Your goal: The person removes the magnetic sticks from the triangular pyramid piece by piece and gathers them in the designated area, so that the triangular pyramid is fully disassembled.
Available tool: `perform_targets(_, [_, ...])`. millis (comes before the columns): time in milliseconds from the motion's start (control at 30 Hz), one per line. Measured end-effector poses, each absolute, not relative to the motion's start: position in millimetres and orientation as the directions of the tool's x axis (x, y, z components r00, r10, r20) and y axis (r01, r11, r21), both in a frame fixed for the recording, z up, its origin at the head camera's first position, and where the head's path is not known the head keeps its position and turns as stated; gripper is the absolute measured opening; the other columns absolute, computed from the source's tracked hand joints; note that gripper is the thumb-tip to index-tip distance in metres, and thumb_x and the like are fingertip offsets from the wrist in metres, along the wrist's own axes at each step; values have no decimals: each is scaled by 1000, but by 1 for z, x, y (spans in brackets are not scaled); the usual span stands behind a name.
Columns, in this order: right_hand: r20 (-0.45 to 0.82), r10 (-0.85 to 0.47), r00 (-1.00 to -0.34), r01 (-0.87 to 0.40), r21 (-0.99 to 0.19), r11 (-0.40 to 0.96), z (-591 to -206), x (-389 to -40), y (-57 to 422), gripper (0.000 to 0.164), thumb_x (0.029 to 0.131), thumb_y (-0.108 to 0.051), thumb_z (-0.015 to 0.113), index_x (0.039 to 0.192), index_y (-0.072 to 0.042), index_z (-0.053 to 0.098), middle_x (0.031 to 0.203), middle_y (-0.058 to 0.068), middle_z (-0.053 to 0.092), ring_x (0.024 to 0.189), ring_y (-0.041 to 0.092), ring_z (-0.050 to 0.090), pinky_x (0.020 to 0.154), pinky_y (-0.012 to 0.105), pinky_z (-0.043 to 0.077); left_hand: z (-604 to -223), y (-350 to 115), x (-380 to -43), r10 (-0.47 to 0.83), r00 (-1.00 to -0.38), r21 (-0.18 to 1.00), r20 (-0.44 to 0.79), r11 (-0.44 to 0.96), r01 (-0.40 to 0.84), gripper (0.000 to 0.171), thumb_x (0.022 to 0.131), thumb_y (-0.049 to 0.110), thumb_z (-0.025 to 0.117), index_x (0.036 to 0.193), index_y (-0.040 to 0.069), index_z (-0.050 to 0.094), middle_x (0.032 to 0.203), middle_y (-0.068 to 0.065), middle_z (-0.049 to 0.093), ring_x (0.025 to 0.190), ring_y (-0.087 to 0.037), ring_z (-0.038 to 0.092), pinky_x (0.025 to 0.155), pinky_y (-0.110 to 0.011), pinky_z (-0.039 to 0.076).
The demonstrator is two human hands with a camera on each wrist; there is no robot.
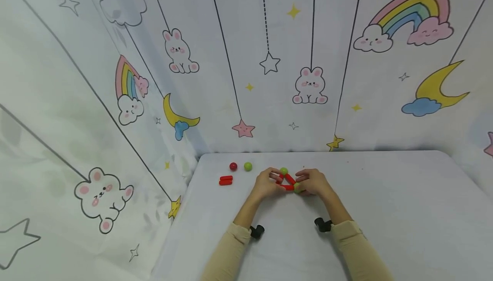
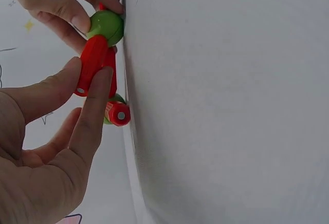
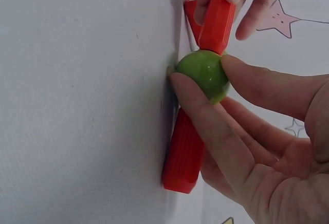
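Observation:
My left hand [image 1: 265,183] pinches a red rod [image 2: 92,62] between thumb and finger; a small silvery dot shows at its near end. The rod's other end meets a green ball [image 3: 203,75], which my right hand [image 1: 313,181] grips between thumb and fingers. A second red rod [image 1: 290,179] runs from this ball toward another green ball [image 1: 283,171] farther back. From that far ball a third red rod [image 1: 280,178] comes toward my left fingers, partly covered by them. In the right wrist view, a red rod [image 3: 184,152] shows below the held ball, partly behind my fingers.
On the white table [image 1: 385,204], to the left, lie a red ball [image 1: 233,166] and a loose green ball [image 1: 248,166]. Two red rods lie side by side in front of them, one nearer rod [image 1: 225,183] included. A printed cloth [image 1: 215,58] hangs behind the table.

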State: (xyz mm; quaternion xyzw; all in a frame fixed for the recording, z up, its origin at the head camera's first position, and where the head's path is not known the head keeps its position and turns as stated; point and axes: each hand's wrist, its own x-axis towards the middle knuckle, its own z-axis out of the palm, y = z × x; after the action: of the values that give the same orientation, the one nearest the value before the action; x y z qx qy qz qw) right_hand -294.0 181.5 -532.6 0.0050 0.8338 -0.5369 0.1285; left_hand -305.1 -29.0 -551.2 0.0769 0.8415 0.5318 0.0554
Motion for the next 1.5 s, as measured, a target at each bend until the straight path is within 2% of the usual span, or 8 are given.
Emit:
perform_targets(100, [-227,-129,-965,153,-892,426,-534,-294,180,55,85,5,78,137,8,60,125,26,69,96,28,73,76,40,64,-550,-35,-305,199,-980,901,-16,428,72,57,75,2,92,126,6,68,106,-12,76,99,-25,68,78,-30,53])
perform_targets(300, [-240,-123,-963,167,-889,425,-534,-296,184,54,88,2,77,139,6,60,126,24,69,97,27,72,77,39,63,-544,-63,-306,184,-982,903,-39,427,44,59,78,3,90,132,7,65,112,-12,74,89,-19,65,73,-30,55])
perform_targets(533, [-234,-121,-965,165,-895,415,-533,-294,188,50,89,1,77,137,5,61,125,23,70,99,27,71,78,39,63,-536,-99,-305,208,-978,930,-29,365,50,60,81,1,87,135,2,63,126,-20,68,100,-26,71,87,-37,59])
perform_targets(633, [-237,-120,-964,168,-895,414,-532,-293,188,49,89,1,77,136,5,63,125,23,70,98,27,71,80,39,63,-534,-112,-303,211,-977,944,-36,329,36,58,83,3,87,136,4,63,133,-23,64,103,-27,72,91,-39,59])
perform_targets(800, [-249,-115,-962,184,-895,406,-533,-294,189,47,90,0,76,135,4,63,124,22,70,97,26,71,82,41,63,-532,-130,-301,192,-980,954,-43,300,17,59,85,6,85,139,4,60,140,-26,56,109,-26,72,92,-38,58])
perform_targets(967, [-251,-117,-961,185,-895,406,-535,-295,190,47,91,1,75,136,5,63,124,22,70,97,26,72,81,39,63,-531,-146,-302,156,-987,954,-32,299,17,66,83,4,87,141,-1,57,137,-27,56,108,-28,71,90,-38,59])
perform_targets(1233, [-245,-123,-962,174,-893,416,-537,-297,191,45,90,0,76,133,5,64,122,22,71,95,26,72,79,39,63,-535,-173,-302,83,-996,945,-24,328,5,65,82,5,87,140,1,59,130,-25,64,116,-40,62,87,-34,57])
perform_targets(1500, [-236,-135,-962,150,-875,461,-536,-297,190,44,91,-2,77,132,5,65,121,23,71,94,25,72,79,38,63,-538,-201,-298,-10,-999,944,-47,328,-48,64,80,4,88,138,3,61,126,-23,67,99,-27,66,81,-30,55])
